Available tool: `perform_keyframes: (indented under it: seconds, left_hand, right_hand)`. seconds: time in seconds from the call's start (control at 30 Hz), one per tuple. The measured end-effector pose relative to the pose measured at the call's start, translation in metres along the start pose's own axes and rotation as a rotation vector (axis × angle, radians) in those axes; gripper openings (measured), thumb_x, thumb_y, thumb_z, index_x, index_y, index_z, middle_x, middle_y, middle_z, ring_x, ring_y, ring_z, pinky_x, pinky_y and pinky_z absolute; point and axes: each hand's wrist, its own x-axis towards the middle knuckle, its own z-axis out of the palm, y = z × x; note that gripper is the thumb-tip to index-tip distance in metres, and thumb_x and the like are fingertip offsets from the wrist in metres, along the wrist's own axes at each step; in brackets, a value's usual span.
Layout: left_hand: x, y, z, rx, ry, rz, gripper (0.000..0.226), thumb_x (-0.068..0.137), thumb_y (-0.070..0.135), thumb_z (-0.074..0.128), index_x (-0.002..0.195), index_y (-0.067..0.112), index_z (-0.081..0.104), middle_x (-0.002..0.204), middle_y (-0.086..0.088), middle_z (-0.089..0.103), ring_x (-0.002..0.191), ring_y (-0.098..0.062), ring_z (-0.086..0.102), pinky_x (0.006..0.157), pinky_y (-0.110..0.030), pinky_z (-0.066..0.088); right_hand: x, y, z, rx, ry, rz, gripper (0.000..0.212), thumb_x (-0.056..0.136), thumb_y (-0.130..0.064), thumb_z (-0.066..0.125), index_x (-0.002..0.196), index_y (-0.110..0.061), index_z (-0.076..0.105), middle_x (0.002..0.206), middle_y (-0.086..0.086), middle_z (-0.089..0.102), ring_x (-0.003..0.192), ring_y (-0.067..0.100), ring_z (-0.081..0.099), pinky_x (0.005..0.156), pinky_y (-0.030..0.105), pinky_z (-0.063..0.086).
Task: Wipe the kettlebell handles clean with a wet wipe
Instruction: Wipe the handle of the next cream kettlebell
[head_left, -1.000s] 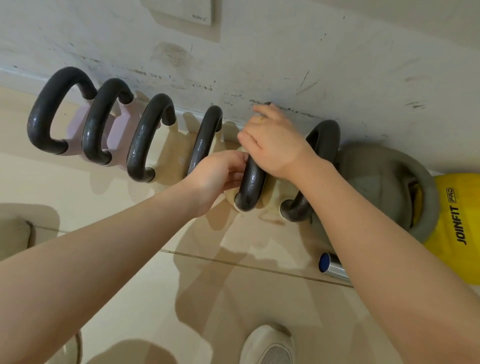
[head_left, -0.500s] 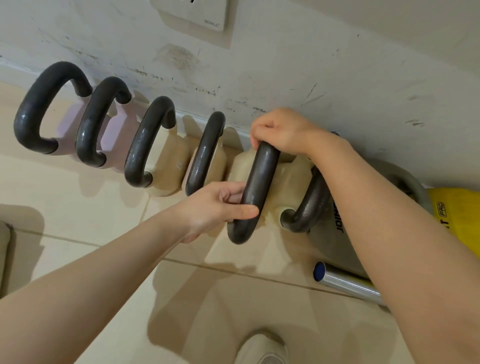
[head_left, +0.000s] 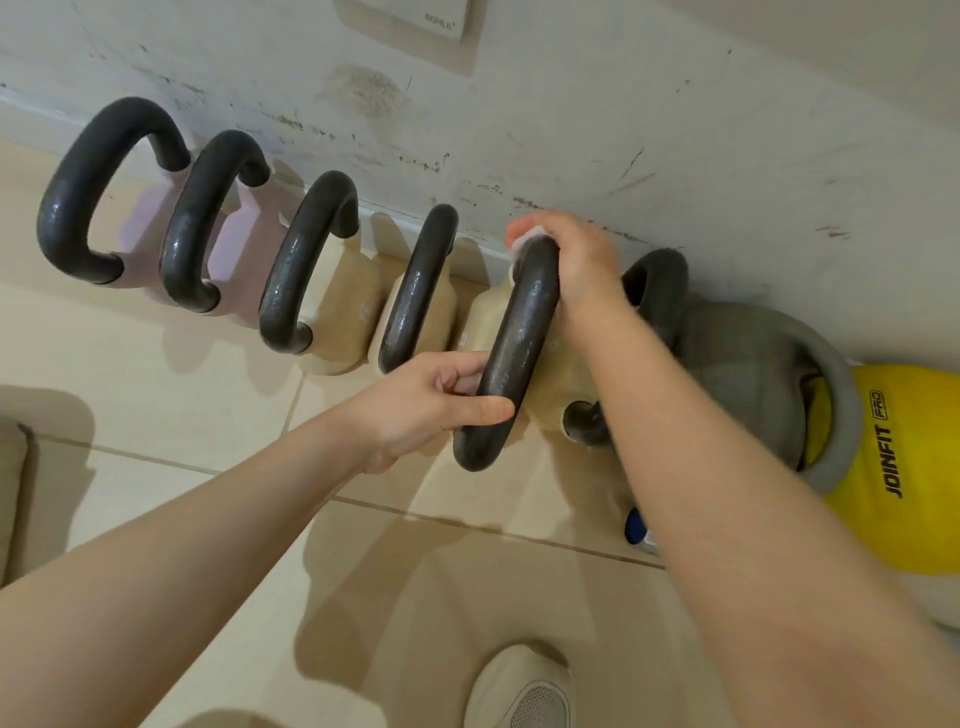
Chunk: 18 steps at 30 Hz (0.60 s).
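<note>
The left hand (head_left: 431, 405) is gripping the near end of the fifth kettlebell handle (head_left: 519, 343), fingers curled round it, while the right hand (head_left: 576, 260) is clamping a wet wipe (head_left: 524, 240) round its far end by the wall (head_left: 675, 130).

A scuffed white wall (head_left: 649, 104) runs along the far edge of the floor (head_left: 156, 426), which is laid with pale beige tiles. High on the wall sits a white switch plate (head_left: 415, 18) with small lettering. A metal tube with a blue end cap (head_left: 638, 527) lies on the floor toward the right edge. A white shoe (head_left: 524, 691) with a mesh toe stands at the near edge. At the left edge, part of a beige cushion (head_left: 13, 493) shows.
</note>
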Motion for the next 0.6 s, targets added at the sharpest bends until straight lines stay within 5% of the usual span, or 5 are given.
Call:
perform_keyframes:
  seconds: [0.1, 0.23, 0.37, 0.47, 0.6]
  left_hand:
    - [0.0, 0.007, 0.0, 0.022, -0.003, -0.013, 0.024, 0.087, 0.003, 0.057, 0.109, 0.011, 0.063, 0.093, -0.008, 0.062, 0.088, -0.014, 0.059, 0.096, -0.037, 0.047]
    - [0.003, 0.011, -0.001, 0.054, 0.011, -0.026, 0.023, 0.088, 0.004, 0.058, 0.111, 0.005, 0.062, 0.094, -0.014, 0.06, 0.09, -0.021, 0.058, 0.103, -0.05, 0.04]
    - [0.01, 0.017, -0.002, 0.137, 0.003, -0.039, 0.023, 0.088, 0.009, 0.059, 0.11, 0.002, 0.061, 0.093, -0.02, 0.06, 0.09, -0.024, 0.059, 0.102, -0.052, 0.04]
    - [0.015, 0.02, -0.002, 0.138, 0.013, -0.033, 0.022, 0.089, 0.01, 0.057, 0.11, 0.004, 0.062, 0.091, -0.017, 0.062, 0.09, -0.027, 0.061, 0.104, -0.053, 0.04]
    - [0.02, 0.019, -0.007, 0.117, 0.029, -0.03, 0.026, 0.089, 0.014, 0.058, 0.114, 0.008, 0.063, 0.112, -0.028, 0.064, 0.109, -0.039, 0.06, 0.104, -0.051, 0.041]
  right_hand:
    - [-0.016, 0.011, 0.01, 0.378, 0.11, 0.189, 0.023, 0.092, -0.039, 0.048, 0.091, -0.023, 0.065, 0.088, 0.006, 0.06, 0.08, 0.02, 0.058, 0.077, 0.034, 0.05]
    - [-0.029, 0.013, 0.012, 0.362, 0.042, 0.179, 0.039, 0.097, -0.041, 0.037, 0.135, -0.029, 0.043, 0.125, 0.003, 0.053, 0.109, 0.02, 0.053, 0.091, 0.038, 0.047]
    - [-0.02, 0.004, 0.011, 0.276, 0.142, 0.181, 0.047, 0.097, -0.045, 0.034, 0.137, -0.021, 0.041, 0.136, 0.005, 0.049, 0.122, 0.023, 0.048, 0.104, 0.045, 0.04]
    - [-0.024, 0.01, 0.013, 0.343, 0.14, 0.23, 0.048, 0.096, -0.047, 0.034, 0.137, -0.023, 0.041, 0.131, 0.007, 0.052, 0.115, 0.024, 0.052, 0.1, 0.047, 0.043]
    - [-0.044, 0.023, 0.013, 0.449, 0.013, 0.326, 0.048, 0.095, -0.048, 0.036, 0.128, -0.016, 0.05, 0.109, 0.009, 0.06, 0.098, 0.024, 0.06, 0.089, 0.045, 0.05]
